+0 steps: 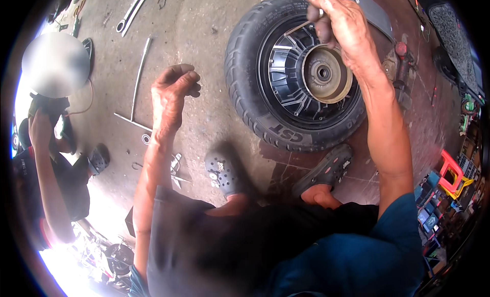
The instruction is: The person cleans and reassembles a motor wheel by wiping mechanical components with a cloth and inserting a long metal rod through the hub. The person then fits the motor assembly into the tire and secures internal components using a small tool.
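Observation:
A black-tyred wheel [245, 88] lies on the floor in front of my feet, with a black finned hub [286, 77] and an open, round, brownish drum [332, 88] at its centre. Over the far side of the wheel, my right hand [344, 29] is closed, fingers curled around a thin metal rod [297, 28] that sticks out to the left above the hub. Left of the tyre and apart from it, my left hand [173, 90] hangs in the air with thumb and fingers pinched together. Whatever may be between those fingertips is hidden.
A T-handle wrench [138, 85] and several spanners [130, 16] lie on the floor at the left. Another person [51, 164] crouches at the far left. A red-headed tool [401, 49] stands right of the wheel; a tool pile [434, 210] fills the right edge.

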`<control>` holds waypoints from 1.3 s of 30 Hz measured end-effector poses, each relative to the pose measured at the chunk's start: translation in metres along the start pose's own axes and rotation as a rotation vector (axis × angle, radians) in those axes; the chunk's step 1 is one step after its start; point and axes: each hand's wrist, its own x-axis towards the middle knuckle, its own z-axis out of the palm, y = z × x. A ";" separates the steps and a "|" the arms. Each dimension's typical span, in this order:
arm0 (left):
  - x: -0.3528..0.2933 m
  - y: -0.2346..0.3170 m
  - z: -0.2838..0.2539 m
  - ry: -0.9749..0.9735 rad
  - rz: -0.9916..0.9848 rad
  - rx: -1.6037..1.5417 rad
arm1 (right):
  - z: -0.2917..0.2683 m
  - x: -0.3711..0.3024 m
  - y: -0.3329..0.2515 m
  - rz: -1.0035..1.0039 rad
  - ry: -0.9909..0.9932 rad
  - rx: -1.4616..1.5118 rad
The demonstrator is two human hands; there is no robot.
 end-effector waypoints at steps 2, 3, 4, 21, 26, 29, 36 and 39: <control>0.001 0.001 0.002 0.001 0.004 -0.015 | 0.005 0.001 0.000 0.101 -0.031 0.248; 0.001 0.001 0.004 0.005 0.006 -0.032 | 0.006 0.003 0.001 0.201 -0.064 0.495; -0.001 0.003 0.007 0.000 0.007 -0.032 | 0.006 0.005 0.001 0.201 -0.029 0.551; -0.036 0.008 0.051 -0.347 0.057 -0.077 | -0.021 -0.063 0.007 0.159 -0.322 0.818; -0.038 0.007 0.055 -0.334 -0.002 -0.126 | -0.019 -0.059 0.016 0.144 -0.376 0.863; -0.041 0.013 0.056 -0.348 -0.018 -0.119 | -0.016 -0.061 0.013 0.150 -0.387 0.833; -0.044 0.014 0.054 -0.413 -0.007 -0.291 | -0.013 -0.064 0.010 0.164 -0.358 0.766; -0.045 0.014 0.055 -0.415 -0.012 -0.318 | -0.014 -0.064 0.012 0.164 -0.359 0.752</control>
